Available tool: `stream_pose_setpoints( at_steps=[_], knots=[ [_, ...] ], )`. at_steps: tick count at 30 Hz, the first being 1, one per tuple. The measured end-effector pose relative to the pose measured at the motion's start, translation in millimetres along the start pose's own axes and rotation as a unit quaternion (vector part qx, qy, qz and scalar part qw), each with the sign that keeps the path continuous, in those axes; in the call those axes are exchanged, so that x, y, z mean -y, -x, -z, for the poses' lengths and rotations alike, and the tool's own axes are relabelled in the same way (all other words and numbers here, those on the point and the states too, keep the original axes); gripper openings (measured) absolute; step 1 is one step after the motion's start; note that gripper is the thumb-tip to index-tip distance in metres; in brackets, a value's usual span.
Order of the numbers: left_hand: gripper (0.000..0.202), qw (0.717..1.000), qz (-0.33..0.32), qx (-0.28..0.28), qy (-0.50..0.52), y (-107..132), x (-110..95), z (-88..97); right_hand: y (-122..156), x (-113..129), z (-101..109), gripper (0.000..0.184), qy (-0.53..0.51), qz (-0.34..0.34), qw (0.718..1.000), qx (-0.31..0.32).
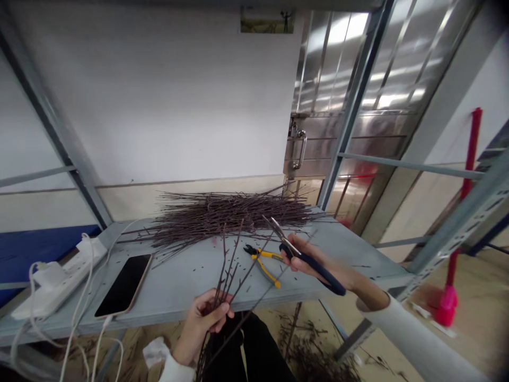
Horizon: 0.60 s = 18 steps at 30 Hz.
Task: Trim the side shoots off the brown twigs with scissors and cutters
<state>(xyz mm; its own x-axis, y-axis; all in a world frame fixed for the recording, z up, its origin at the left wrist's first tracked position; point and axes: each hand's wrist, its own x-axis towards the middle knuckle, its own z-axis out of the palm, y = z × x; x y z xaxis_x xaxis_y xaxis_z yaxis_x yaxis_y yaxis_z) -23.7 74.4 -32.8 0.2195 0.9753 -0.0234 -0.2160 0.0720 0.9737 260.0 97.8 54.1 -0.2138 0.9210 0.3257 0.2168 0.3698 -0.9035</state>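
Observation:
My left hand is closed around a bunch of thin dark twigs that fan upward over the grey shelf. My right hand grips dark-handled scissors, blades pointing up-left toward the twig tips. Yellow-handled pliers lie on the shelf just left of my right hand. A big pile of the same twigs lies along the back of the shelf.
A phone lies face up at the shelf's left, beside a white power strip with white cables. Metal rack posts stand on both sides. Cut twig scraps litter the floor below. A red pole stands at the right.

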Motion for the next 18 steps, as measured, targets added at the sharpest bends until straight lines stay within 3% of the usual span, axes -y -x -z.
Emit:
stream_pose_setpoints(
  at_steps=[3,10,18],
  knots=[
    [0.041,1.0,0.003,0.015,0.001,1,-1,-1.1,-1,3,0,0.032,0.017,-0.027,0.997,0.077],
    [0.042,1.0,0.002,0.018,-0.004,3,-9,-4.8,-3,14,5,0.025,0.049,-0.004,0.992,0.119],
    [0.037,0.999,-0.012,0.023,-0.029,6,-3,-2.4,-3,21,7,0.023,0.052,0.0,0.986,0.157]
  ],
)
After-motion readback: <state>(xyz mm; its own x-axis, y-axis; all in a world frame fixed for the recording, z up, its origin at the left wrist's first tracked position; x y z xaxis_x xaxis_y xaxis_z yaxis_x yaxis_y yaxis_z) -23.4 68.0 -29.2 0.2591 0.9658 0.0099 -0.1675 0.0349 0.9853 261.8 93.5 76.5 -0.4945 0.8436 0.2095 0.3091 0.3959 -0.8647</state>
